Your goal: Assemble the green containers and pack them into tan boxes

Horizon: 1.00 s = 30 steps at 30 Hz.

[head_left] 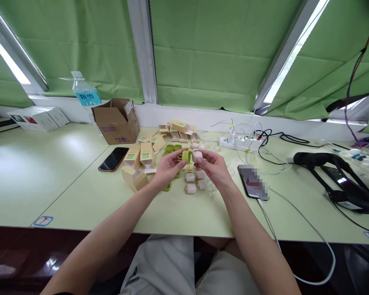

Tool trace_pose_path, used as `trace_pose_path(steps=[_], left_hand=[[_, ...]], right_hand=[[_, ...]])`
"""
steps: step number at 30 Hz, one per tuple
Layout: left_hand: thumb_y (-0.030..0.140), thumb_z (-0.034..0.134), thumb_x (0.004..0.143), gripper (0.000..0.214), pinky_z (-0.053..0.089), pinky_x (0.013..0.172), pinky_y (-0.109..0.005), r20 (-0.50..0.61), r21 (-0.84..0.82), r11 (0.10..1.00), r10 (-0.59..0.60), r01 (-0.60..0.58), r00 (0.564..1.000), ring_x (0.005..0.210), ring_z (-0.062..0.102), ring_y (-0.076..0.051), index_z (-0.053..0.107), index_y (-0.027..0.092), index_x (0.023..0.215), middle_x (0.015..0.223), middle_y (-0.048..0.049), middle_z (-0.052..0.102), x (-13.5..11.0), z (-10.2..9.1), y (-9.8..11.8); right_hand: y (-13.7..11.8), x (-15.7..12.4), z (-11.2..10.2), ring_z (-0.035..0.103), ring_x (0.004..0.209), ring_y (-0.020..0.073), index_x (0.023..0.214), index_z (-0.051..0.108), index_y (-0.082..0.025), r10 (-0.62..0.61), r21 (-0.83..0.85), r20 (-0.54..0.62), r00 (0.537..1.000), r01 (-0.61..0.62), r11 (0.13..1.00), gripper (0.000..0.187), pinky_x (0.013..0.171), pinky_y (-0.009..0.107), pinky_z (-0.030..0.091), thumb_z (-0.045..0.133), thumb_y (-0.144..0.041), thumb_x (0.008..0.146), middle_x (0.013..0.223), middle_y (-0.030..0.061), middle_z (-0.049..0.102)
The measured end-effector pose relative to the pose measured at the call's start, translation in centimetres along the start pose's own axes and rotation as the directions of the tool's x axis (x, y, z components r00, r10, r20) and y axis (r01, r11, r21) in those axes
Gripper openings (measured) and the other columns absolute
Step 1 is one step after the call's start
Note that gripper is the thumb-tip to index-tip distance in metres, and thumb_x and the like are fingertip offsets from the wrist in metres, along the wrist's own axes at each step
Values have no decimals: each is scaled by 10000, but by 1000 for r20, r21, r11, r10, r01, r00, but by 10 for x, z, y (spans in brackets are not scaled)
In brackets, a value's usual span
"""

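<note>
My left hand (168, 167) pinches a small, hollow green case (186, 156) between thumb and fingers, above the middle of the table. Close beside it, my right hand (215, 167) grips a small whitish rounded case (197, 155). The two pieces are side by side; whether they touch I cannot tell. Under and in front of my hands, several pale pink rounded cases (191, 188) sit in rows. More green cases (167, 187) lie by my left hand, partly covered by it. Clear plastic pieces (211, 187) are spread to the right, near my right hand.
Opened cream-coloured small boxes (147, 155) lie left and behind. A brown carton (117, 123), a water bottle (85, 91) and a dark phone (113, 159) are at left. At right are a power strip (249, 143), a cabled phone (252, 182) and a black headset (341, 180).
</note>
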<state>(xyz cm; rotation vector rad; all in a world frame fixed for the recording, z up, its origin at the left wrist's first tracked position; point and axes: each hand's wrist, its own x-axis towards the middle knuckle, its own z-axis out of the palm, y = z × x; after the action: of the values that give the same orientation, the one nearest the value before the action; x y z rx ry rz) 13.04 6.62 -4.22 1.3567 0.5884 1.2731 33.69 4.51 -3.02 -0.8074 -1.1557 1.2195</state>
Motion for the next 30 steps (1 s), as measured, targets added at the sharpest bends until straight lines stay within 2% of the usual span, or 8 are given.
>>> trace_pose_path(steps=[4, 10, 19, 25, 30], left_hand=[[451, 977, 803, 672, 584, 998, -374, -2, 19, 1000, 2, -2, 1000, 1104, 737, -238, 787, 197, 1396, 1243, -126, 814, -1, 2, 0], [421, 969, 814, 646, 569, 991, -344, 5, 63, 998, 24, -24, 1000, 1085, 728, -219, 794, 194, 1392, 1303, -128, 799, 0, 1, -2], [535, 912, 833, 688, 591, 953, -379, 27, 212, 975, 61, -66, 998, 1048, 732, -245, 784, 191, 1415, 1361, -147, 788, 0, 2, -7], [492, 872, 853, 637, 603, 830, -373, 2, 304, 949, 88, -85, 996, 869, 691, -202, 776, 201, 1412, 1255, -121, 819, 1, 3, -15], [419, 823, 900, 537, 605, 900, -373, 19, 394, 899, 202, -193, 979, 1056, 733, -245, 752, 221, 1394, 1368, -126, 779, -1, 7, -17]], right_hand=[[0, -2, 0, 685, 751, 169, 1067, 870, -221, -18, -56, -37, 999, 16, 998, 563, 686, 326, 600, 1053, -521, 627, 953, 45, 840], [0, -4, 3, 695, 757, 183, 936, 878, -207, -25, -106, -26, 999, 22, 994, 509, 722, 341, 601, 1058, -543, 598, 883, 46, 833], [0, -7, 8, 635, 668, 152, 905, 879, -200, -14, -83, -63, 998, 9, 996, 520, 691, 328, 565, 1052, -571, 583, 800, 25, 803], [4, -8, 12, 646, 688, 164, 894, 879, -201, -32, -73, -110, 993, 24, 997, 519, 697, 326, 556, 1028, -601, 601, 801, 35, 808], [9, -9, 18, 659, 689, 159, 910, 877, -201, -37, -48, -140, 989, 30, 998, 487, 732, 336, 582, 1030, -558, 617, 795, 20, 802]])
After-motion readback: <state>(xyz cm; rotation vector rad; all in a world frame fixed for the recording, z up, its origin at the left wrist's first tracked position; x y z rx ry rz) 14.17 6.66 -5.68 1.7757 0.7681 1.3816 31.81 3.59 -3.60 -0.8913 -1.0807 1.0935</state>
